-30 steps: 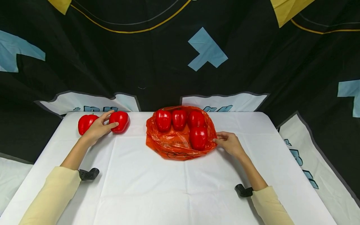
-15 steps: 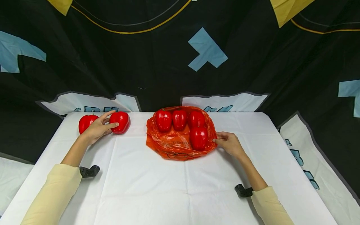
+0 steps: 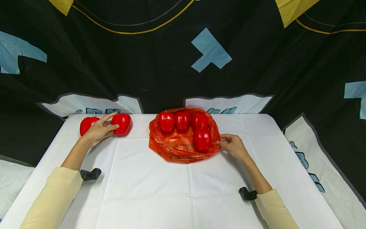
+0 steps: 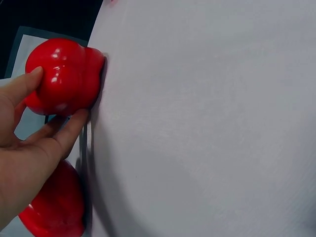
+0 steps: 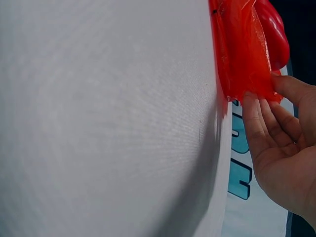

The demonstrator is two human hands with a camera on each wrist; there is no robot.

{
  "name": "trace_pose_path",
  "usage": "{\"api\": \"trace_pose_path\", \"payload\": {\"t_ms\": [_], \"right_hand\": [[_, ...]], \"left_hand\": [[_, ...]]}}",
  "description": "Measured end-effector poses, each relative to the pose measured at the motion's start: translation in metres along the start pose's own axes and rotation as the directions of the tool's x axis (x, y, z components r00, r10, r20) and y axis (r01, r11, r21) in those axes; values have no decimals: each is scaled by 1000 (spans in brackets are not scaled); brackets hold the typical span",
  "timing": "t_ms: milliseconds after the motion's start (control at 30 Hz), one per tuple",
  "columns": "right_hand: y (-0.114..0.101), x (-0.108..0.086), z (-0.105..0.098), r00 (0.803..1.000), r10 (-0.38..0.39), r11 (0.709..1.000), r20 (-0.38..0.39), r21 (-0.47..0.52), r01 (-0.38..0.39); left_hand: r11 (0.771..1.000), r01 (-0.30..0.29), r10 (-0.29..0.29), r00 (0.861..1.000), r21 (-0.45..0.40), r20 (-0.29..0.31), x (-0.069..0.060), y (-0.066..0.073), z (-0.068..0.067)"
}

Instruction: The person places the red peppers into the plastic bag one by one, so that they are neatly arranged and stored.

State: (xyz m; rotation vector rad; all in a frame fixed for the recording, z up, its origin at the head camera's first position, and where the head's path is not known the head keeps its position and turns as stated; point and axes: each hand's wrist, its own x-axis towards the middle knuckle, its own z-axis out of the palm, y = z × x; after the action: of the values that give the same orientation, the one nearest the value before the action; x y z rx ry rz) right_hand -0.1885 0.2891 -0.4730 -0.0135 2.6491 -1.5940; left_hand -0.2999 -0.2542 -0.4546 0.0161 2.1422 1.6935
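Note:
At the left of the table, my left hand [image 3: 100, 129] holds a glossy red bell pepper [image 3: 123, 124] with thumb and fingers on opposite sides. The left wrist view shows the same pepper [image 4: 66, 74] between the thumb and fingertips, against the white cloth. A second red bell pepper [image 3: 87, 125] lies just left of that hand, partly behind it. In the middle sits an orange-red plastic bag [image 3: 177, 148], spread wide, with several red bell peppers [image 3: 182, 121] inside. My right hand [image 3: 233, 146] pinches the bag's right rim between thumb and fingers, as the right wrist view of the bag [image 5: 242, 54] confirms.
White cloth covers the table [image 3: 148, 194]. A black curtain [image 3: 160, 73] with blue and yellow shapes hangs behind its far edge. Black wrist devices [image 3: 91, 174] sit at both cuffs.

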Motion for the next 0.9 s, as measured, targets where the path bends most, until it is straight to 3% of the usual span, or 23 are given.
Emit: {"api": "trace_pose_path", "payload": {"t_ms": [300,667,900], "right_hand": [[1,1,0,1000,-2,1000,5,-17,2],[-2,1,0,1000,1,999,4,-35,0],[1,1,0,1000,-1,1000,4,-28,1]], "left_hand": [[1000,-25,26,998,11,-65,-3,-2,5],[998,-63,64,994,5,-90,-10,4,19],[995,-102,103,991,10,-90,-18,15,36]]}}
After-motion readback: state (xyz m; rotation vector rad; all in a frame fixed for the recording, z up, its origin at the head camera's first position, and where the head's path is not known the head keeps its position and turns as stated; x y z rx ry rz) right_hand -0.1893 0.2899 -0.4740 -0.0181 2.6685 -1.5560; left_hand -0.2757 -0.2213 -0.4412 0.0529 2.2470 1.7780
